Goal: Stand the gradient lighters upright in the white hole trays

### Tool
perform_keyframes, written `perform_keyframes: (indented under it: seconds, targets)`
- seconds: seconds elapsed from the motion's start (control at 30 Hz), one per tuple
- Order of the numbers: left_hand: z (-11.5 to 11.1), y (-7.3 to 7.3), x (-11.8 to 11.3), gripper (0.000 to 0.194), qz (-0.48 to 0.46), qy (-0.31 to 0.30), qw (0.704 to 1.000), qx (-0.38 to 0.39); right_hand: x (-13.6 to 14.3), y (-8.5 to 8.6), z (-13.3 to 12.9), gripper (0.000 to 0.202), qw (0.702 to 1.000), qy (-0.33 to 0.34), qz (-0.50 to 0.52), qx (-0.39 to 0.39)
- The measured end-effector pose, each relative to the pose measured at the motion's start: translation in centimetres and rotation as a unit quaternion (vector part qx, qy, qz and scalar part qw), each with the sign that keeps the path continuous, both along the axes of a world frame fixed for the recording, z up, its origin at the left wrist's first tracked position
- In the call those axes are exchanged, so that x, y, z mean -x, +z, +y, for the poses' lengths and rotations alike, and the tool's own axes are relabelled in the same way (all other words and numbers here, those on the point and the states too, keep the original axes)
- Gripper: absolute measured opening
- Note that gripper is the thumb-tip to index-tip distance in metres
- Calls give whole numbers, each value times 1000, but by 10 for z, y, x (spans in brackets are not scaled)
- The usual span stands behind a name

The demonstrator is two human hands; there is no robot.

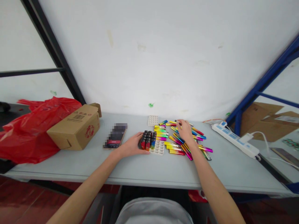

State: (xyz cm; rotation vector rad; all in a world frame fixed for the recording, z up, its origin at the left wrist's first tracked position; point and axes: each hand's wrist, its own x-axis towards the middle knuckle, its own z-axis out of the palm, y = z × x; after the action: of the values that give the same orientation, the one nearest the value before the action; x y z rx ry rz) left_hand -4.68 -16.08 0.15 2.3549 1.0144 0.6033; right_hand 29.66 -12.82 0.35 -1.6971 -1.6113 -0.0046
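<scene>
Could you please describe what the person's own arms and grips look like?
The left forearm and right forearm are uncovered; no sleeve or watch shows. The left grip and right grip are bare hands, without gloves. Light grey clothing shows at the bottom edge.

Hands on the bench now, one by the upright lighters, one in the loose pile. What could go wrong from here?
Upright lighters crowd one side of the white tray, left hand against them: a nudge might topple some.

Loose lighters lie crossed under and around the right hand; pulling one may shift its neighbours.
</scene>
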Motion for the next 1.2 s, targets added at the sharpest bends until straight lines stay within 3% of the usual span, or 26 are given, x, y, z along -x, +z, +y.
perform_keyframes:
  seconds: [0.1,0.17,0.23,0.33,0.4,0.57,0.7,0.8,0.87,1.0,1.2]
  targets:
    - [0,0,0,95,-2,-2,1000,6,-2,8,-4,39,975,58,203,-63]
    - [0,-1,0,93,-9,1,1000,1,4,18,-10,51,926,100,358,-68]
    - [-1,-1,0,93,-16,2,1000,-3,13,30,-17,55,859,147,489,-42]
    - [-2,0,0,92,-20,2,1000,-3,30,43,-30,47,778,210,592,10]
    - [-2,0,0,91,-21,2,1000,-6,40,46,-37,44,760,241,602,33]
    - [-2,1,-1,90,-25,2,1000,-12,58,42,-50,41,791,295,532,68]
    - [-3,1,-1,90,-23,1,1000,-13,64,33,-54,41,868,320,367,102]
    - [-3,1,0,88,-23,-4,1000,-11,72,29,-57,38,938,265,220,48]
    - [-3,1,0,89,-22,-3,1000,-11,78,27,-59,38,966,211,148,4]
    - [-2,1,0,91,-20,-1,1000,-14,88,25,-63,55,980,172,93,-22]
    - [-1,0,0,88,-19,-6,1000,-15,92,19,-65,58,981,155,112,-41]
